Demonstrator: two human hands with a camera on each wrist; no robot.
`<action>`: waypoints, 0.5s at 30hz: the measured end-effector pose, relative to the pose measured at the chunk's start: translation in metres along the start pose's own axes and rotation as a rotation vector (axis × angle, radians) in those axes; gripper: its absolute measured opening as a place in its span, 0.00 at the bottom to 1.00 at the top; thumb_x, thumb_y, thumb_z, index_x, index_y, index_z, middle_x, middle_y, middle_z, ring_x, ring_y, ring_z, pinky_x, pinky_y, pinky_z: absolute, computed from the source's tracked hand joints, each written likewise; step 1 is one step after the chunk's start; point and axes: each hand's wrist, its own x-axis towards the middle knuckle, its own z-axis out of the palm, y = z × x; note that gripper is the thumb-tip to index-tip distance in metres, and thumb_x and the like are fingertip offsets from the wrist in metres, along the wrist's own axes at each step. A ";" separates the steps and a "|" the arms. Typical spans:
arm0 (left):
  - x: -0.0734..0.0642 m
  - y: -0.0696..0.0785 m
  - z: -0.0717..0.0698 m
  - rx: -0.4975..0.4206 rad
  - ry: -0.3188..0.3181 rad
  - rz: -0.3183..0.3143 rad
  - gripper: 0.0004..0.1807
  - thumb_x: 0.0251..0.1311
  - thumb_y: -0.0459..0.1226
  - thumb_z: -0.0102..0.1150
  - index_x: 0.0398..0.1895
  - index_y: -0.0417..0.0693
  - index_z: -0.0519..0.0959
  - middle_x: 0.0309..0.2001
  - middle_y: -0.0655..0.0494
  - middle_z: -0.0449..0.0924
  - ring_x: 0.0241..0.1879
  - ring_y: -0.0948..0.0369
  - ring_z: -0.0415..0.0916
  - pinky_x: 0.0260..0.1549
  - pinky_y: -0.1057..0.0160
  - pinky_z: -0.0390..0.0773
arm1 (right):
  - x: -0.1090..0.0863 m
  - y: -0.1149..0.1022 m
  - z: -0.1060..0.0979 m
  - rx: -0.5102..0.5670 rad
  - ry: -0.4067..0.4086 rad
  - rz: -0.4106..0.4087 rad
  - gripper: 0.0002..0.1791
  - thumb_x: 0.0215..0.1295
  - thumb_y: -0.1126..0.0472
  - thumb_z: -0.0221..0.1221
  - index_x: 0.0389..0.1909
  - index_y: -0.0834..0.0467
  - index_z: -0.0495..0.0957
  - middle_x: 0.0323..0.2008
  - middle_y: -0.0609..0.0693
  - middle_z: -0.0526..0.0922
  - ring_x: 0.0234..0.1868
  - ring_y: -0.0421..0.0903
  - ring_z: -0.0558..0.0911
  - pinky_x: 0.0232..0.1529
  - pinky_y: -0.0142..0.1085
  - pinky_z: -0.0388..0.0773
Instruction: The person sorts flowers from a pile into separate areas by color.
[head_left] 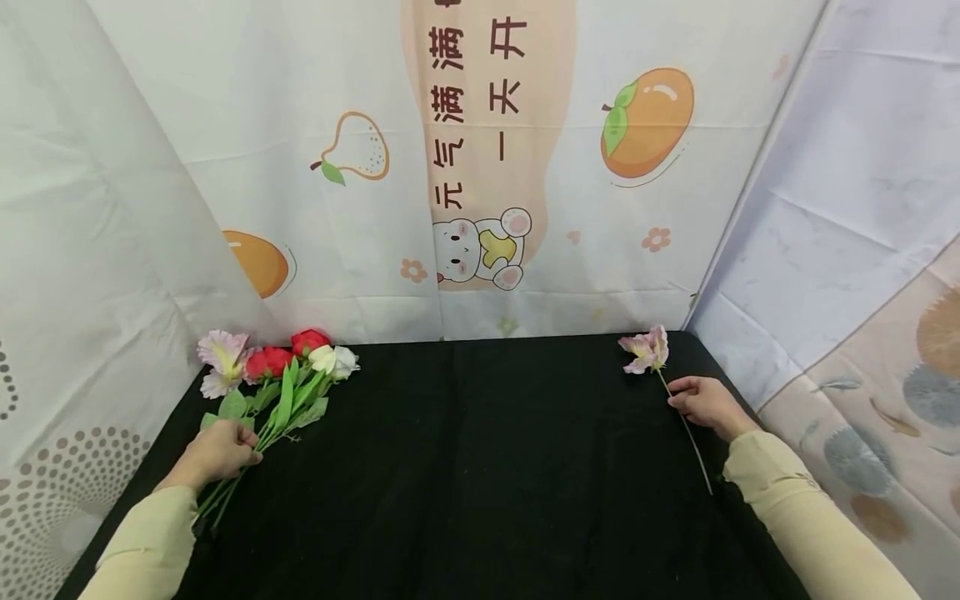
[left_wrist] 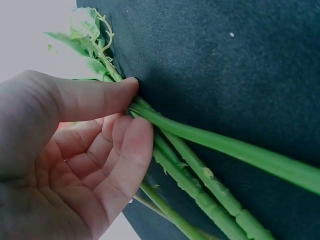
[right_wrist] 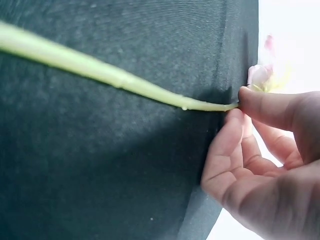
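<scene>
Left hand: thumb and fingertips pinch the flower bunch by its stems.
Bunch stems: smooth and round in part, others knobbly with small nubs; they cross just beside the fingertips.
Bunch heads: beyond the left hand, ruffled pink bloom, two compact red blooms, rounded white petals; broad green leaves nearer the fingers.
Right hand: thumb and forefinger pinch the single pink flower by its thin, slightly bowed stem; frilled head beyond the fingers, stem end on the near side.
Sleeves: pale yellow fabric, behind both hands.
Black cloth: matte, fine-grained, beneath and between the hands.
Printed sheet: creased white, beyond both hands.
</scene>
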 end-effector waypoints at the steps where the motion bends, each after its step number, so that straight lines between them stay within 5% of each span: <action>1: 0.000 0.000 0.000 -0.013 0.000 -0.003 0.06 0.59 0.31 0.66 0.31 0.39 0.77 0.29 0.51 0.77 0.22 0.59 0.75 0.26 0.58 0.78 | 0.000 0.000 0.000 -0.015 0.007 -0.008 0.23 0.69 0.68 0.60 0.59 0.77 0.69 0.33 0.48 0.83 0.32 0.41 0.79 0.31 0.35 0.79; 6: 0.000 -0.003 0.002 -0.050 0.008 -0.006 0.07 0.58 0.30 0.66 0.34 0.35 0.78 0.35 0.46 0.79 0.25 0.59 0.76 0.27 0.57 0.81 | 0.000 0.000 0.002 -0.057 0.057 -0.014 0.21 0.68 0.68 0.60 0.57 0.76 0.71 0.35 0.53 0.84 0.32 0.42 0.80 0.31 0.34 0.80; 15: 0.000 -0.011 0.008 -0.073 0.022 -0.002 0.06 0.60 0.30 0.64 0.35 0.35 0.76 0.31 0.51 0.78 0.24 0.58 0.75 0.26 0.57 0.78 | -0.002 0.009 0.005 -0.060 0.159 -0.034 0.20 0.69 0.68 0.59 0.56 0.75 0.73 0.37 0.55 0.84 0.32 0.41 0.81 0.30 0.34 0.83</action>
